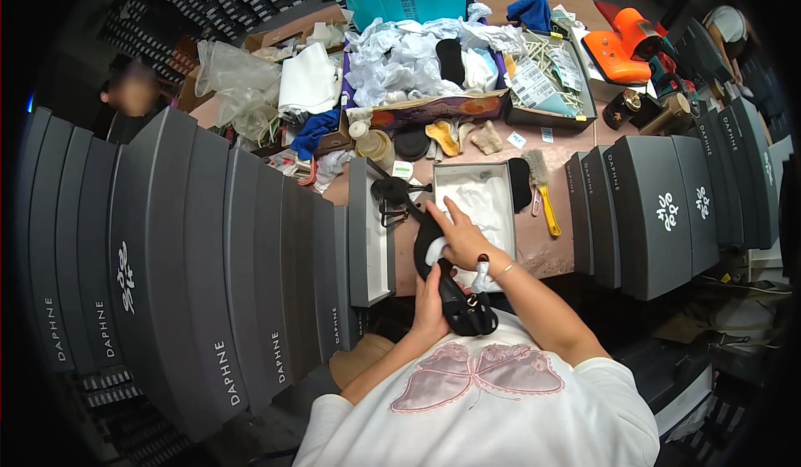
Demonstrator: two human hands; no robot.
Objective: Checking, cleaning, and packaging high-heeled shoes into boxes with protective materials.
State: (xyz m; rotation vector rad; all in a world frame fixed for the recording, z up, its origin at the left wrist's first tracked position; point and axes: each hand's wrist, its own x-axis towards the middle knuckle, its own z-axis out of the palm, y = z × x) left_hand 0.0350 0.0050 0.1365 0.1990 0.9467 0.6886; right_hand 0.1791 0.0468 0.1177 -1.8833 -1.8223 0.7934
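Observation:
A black strappy sandal (pixel 428 242) is held in front of my chest, its strapped front end toward me. My left hand (pixel 429 307) is closed round its near side. My right hand (pixel 465 240) rests over the sandal's upper part, fingers stretched and spread, beside a white patch on the insole. A white tag or wrap (pixel 481 274) hangs near the straps. A second black sandal (pixel 392 192) lies beyond my hands, between an upright grey box lid (pixel 370 242) and an open grey shoebox (pixel 511 217) lined with white paper.
Grey shoeboxes (pixel 250 275) stand in rows at left, more boxes (pixel 655 204) at right. A yellow-handled brush (pixel 546 200) lies right of the open box. Behind are a carton of crumpled paper (pixel 400 115), a bottle (pixel 371 143) and an orange device (pixel 622 50). Another person (pixel 133 92) is at far left.

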